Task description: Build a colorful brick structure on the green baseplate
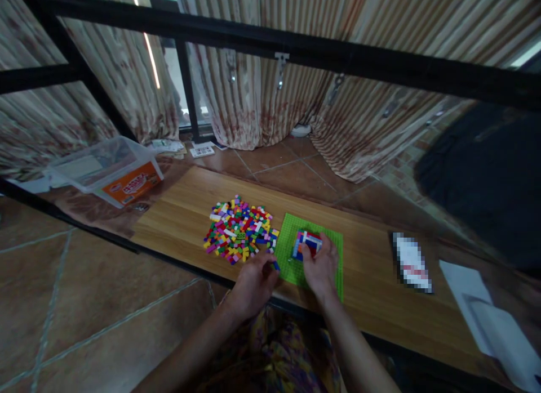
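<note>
A small build of toy bricks [302, 244], in blue, white, red and other colours, stands on the green baseplate [288, 231]. My right hand [323, 266] grips it, thumb at the near side and fingers round the right side, hiding part of it. Just left of the baseplate, my left hand [255, 283] is closed, pinching a blue toy brick [276, 266] at its fingertips. Beyond that hand lies a loose pile of multicoloured toy bricks [236, 230], close to the baseplate's left edge.
Under everything is a low wooden table [177, 213]. A clear plastic bin [122, 156] with an orange label stands past its left end. To the right lie a blurred-out flat object [412, 263] and white papers [469, 283]. A black metal bar [270, 41] crosses before striped curtains [236, 100].
</note>
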A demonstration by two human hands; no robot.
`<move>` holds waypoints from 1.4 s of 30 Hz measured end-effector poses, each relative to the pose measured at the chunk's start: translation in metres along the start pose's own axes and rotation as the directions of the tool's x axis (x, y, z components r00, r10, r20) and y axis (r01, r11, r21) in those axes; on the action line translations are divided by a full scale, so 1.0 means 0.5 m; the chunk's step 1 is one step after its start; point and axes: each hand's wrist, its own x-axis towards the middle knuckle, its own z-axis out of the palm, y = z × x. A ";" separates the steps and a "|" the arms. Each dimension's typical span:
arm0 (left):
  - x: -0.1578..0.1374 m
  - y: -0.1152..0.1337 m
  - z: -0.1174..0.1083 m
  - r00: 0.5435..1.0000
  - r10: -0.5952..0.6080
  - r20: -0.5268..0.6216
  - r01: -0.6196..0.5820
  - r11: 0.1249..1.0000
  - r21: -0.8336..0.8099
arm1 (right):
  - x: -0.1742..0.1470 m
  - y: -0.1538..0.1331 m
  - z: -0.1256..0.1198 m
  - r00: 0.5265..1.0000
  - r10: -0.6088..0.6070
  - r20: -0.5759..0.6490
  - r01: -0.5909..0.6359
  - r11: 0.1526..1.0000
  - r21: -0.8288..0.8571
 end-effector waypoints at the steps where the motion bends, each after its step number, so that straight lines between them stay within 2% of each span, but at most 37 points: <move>1: 0.000 -0.004 0.003 1.000 -0.009 0.002 0.009 1.000 0.004 | -0.002 -0.001 0.001 1.000 -0.009 -0.010 0.009 1.000 -0.004; 11: 0.009 -0.020 0.007 0.997 -0.071 0.037 0.070 0.997 0.039 | -0.017 -0.009 0.001 0.997 -0.066 -0.045 0.063 0.996 -0.060; 15: 0.011 -0.015 0.008 0.997 -0.063 0.053 0.058 0.995 0.086 | -0.017 -0.016 0.002 0.998 -0.043 -0.038 0.041 0.997 -0.062; 18: 0.017 -0.005 0.012 0.997 0.007 0.075 -0.014 0.996 0.093 | -0.014 -0.017 -0.003 1.000 0.011 0.001 -0.011 1.000 -0.003; 21: 0.028 0.012 0.016 0.992 0.089 0.086 -0.099 0.988 0.118 | -0.014 -0.003 -0.013 0.995 0.088 0.044 -0.094 0.985 0.148; 24: 0.044 0.030 0.020 0.987 0.130 0.096 -0.146 0.971 0.188 | -0.018 0.027 -0.030 0.987 0.158 0.012 -0.155 0.947 0.282; 27: 0.067 0.045 0.028 0.975 0.170 0.143 -0.201 0.950 0.240 | -0.023 0.062 -0.053 0.989 0.127 -0.073 -0.104 0.961 0.258; 32: 0.109 0.062 0.053 0.936 0.237 0.259 -0.318 0.885 0.339 | -0.024 0.098 -0.079 0.992 0.065 -0.104 -0.041 0.976 0.213; 36: 0.126 0.068 0.070 0.901 0.259 0.348 -0.397 0.817 0.418 | -0.024 0.093 -0.078 0.994 0.052 -0.101 -0.030 0.979 0.202; 42: 0.127 0.080 0.080 0.896 0.216 0.389 -0.412 0.732 0.543 | -0.023 0.082 -0.075 0.994 0.048 -0.098 -0.026 0.976 0.215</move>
